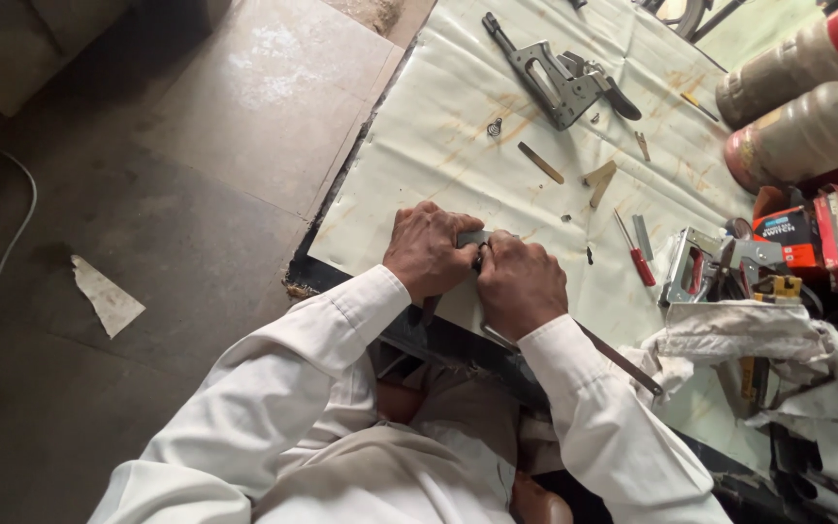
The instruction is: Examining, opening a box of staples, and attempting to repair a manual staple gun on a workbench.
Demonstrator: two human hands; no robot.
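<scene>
Close to the near edge of the desk (pixel 419 126), a small grey metal part (pixel 472 238) is gripped between the left hand (pixel 429 250) and right hand (pixel 519 283), fingers curled tightly around it. Open covered surface lies just beyond the hands. Farther out are seen a stapler frame (pixel 555 78), a red screwdriver (pixel 635 254), a staple gun (pixel 700 267) and a crumpled cloth (pixel 758 335) crowding the right side. Bare floor (pixel 196 194) is found left.

Soft daylight is falling evenly, brightest on the pale table cover (pixel 458 116). Floor (pixel 147 213) is showing a dull glare patch. Edges are bending slightly; focus is staying sharp throughout.
</scene>
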